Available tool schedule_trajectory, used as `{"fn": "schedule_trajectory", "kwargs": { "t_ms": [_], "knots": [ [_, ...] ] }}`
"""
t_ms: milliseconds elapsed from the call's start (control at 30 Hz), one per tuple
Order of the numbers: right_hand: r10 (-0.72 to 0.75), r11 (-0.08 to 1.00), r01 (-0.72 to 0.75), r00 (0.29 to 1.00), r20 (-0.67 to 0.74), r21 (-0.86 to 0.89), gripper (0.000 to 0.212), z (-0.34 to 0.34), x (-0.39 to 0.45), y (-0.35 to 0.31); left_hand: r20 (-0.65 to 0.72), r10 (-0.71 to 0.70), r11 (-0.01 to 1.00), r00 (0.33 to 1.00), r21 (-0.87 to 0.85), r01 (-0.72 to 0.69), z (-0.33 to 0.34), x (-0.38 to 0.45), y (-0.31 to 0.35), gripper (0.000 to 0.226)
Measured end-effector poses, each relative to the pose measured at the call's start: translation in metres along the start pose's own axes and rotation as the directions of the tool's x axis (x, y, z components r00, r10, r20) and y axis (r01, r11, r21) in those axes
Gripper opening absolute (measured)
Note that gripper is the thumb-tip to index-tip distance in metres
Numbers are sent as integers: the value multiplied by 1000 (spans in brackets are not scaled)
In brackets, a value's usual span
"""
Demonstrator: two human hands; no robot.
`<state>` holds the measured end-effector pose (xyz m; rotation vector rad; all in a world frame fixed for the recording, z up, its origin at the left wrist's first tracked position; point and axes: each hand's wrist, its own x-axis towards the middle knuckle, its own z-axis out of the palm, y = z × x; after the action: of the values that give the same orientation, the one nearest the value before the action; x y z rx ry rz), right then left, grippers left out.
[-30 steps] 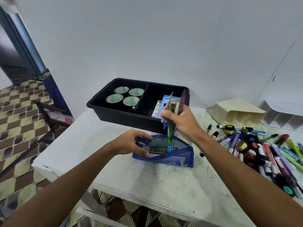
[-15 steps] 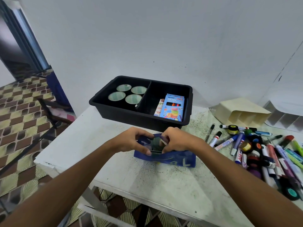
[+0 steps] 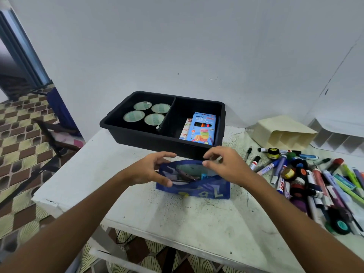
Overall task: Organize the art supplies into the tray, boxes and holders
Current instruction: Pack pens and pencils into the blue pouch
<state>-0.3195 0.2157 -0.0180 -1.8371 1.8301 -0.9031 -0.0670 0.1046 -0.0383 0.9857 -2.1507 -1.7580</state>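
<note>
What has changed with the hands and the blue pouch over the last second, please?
The right hand lowered the bundle of pens it held above the blue pouch into it, let go, and now pinches the pouch's upper edge. The pens lie inside. The left hand kept holding the pouch's left end open. The black tray, its pencil box and the loose markers stayed put.

A home room used as a craft corner: a paint-speckled white table (image 3: 177,219) stands against a plain white wall (image 3: 177,46), with patterned floor tiles (image 3: 21,133) left of the table, by a doorway (image 3: 17,62).
</note>
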Motion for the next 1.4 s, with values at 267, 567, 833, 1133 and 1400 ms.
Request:
{"fn": "schedule_trajectory", "kwargs": {
  "t_ms": [267, 567, 833, 1133, 1400],
  "knots": [
    [314, 741, -199, 947, -68, 641, 42, 23, -52, 53, -260, 62, 992, 964, -90, -88, 7, -1, -17, 33],
    [500, 585, -120, 832, -240, 802, 38, 27, -49, 51, -507, 153, 983, 848, -11, -184, 24, 5, -19, 21],
    [443, 688, -58, 823, -356, 723, 23, 42, -51, 51, -593, 133, 980, 794, -38, -193, 30, 13, -20, 19],
    [388, 731, 16, 813, -434, 682, 27, 51, -52, 50, -691, 240, 970, 682, 200, -139, 45, 21, -21, 22],
    [349, 740, 20, 843, -409, 673, 22, 51, -54, 61, -211, 698, 596, 684, 701, -391, 111, 32, 36, 28]
  ]
}}
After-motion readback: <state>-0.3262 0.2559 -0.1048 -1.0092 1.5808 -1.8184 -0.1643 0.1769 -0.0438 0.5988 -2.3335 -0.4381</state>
